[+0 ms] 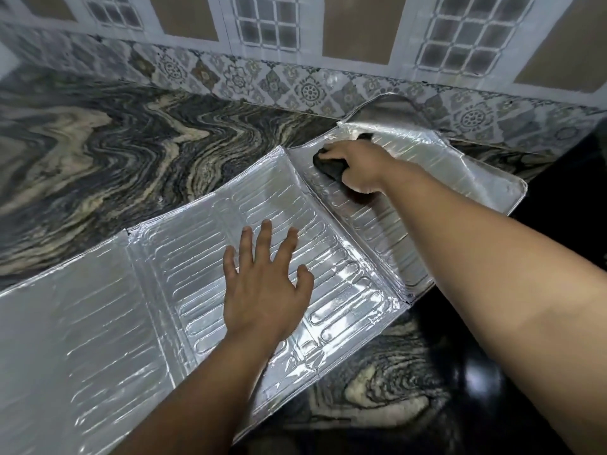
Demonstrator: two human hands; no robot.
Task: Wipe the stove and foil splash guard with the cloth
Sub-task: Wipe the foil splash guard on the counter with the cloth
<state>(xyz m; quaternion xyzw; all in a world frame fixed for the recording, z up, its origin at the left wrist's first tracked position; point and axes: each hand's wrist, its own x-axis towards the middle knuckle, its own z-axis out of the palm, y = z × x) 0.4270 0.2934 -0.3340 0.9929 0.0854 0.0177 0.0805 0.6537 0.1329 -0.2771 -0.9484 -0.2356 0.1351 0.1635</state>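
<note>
The silver foil splash guard lies unfolded and flat across the marbled countertop, its ribbed panels running from the lower left to the upper right. My left hand presses flat on the middle panel with fingers spread. My right hand grips a dark cloth and holds it against the far right panel near the fold. The far end of the guard curls up by the wall. No stove is clearly visible.
The grey and beige marbled countertop stretches left and behind the guard. A patterned tile backsplash and white window frames run along the back. A black surface lies at the right edge.
</note>
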